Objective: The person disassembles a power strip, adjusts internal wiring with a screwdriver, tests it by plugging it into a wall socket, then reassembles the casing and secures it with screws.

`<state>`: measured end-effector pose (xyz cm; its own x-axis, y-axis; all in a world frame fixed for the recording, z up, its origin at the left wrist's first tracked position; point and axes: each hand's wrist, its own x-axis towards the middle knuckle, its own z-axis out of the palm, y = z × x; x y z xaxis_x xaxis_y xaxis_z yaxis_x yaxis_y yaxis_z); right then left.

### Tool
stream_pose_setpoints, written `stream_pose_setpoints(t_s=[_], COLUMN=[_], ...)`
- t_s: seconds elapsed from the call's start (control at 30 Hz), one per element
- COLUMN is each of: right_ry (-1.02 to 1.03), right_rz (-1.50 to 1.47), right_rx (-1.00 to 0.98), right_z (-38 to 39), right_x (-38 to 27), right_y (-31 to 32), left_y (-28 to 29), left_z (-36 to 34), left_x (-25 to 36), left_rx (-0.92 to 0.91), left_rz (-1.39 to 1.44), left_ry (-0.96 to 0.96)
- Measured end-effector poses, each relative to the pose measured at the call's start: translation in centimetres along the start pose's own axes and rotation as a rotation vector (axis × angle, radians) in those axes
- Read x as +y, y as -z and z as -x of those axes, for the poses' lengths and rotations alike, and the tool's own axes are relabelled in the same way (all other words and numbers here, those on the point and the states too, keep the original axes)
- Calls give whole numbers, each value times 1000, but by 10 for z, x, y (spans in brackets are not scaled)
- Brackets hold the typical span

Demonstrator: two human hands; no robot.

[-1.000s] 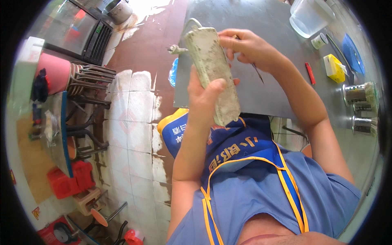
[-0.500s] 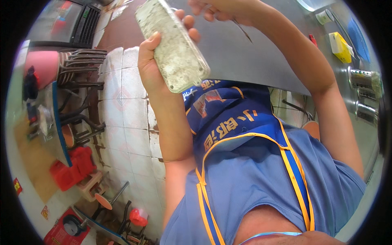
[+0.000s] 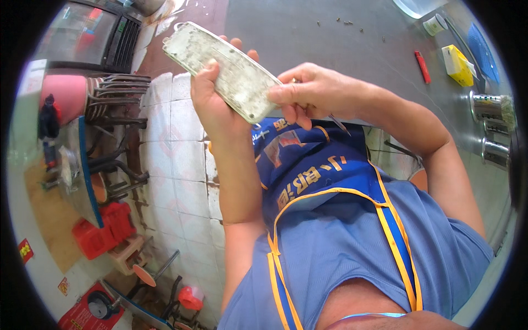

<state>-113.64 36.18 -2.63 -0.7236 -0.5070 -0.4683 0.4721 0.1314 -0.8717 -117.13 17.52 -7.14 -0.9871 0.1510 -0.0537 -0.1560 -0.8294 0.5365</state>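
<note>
A grimy, off-white, long flat casing (image 3: 228, 74) with rounded corners and a small loop at its far end is held up in front of my apron. My left hand (image 3: 206, 91) grips it from beneath, thumb on its upper face and fingertips showing past the far edge. At its near right end, my right hand (image 3: 308, 91) is closed, thumb and fingers touching the casing's edge. From that hand sticks out a thin, pointed metal tool (image 3: 340, 125); the rest of it is hidden in the palm. A dark hole shows near the casing's closest corner.
On the grey metal table (image 3: 275, 38) lie several tiny screw-like bits (image 3: 345, 22) and a red slim object (image 3: 422, 67). To the right stand a yellow-and-white packet (image 3: 457, 65), a paper cup (image 3: 435, 25) and metal holders (image 3: 489, 107). Stools (image 3: 121, 91) line the left.
My right hand has come down and toward me onto the casing's near end, tool still in it. The casing has turned, its far end swinging left. More of the table shows.
</note>
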Motion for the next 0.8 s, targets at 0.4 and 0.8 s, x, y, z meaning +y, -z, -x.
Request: stream_pose_setpoints(t_s=[0.4,0.8], right_ry=[-53,-180], right_rz=[103,357], right_rx=[-71,-117], right_z=[23,62], right_x=[20,6], right_y=[-22,8], left_y=[-16,-6], left_z=[48,50], left_x=[-10,-18], left_rx=[-106,-80], left_rz=[-185,-210], left_ry=[-132,-40])
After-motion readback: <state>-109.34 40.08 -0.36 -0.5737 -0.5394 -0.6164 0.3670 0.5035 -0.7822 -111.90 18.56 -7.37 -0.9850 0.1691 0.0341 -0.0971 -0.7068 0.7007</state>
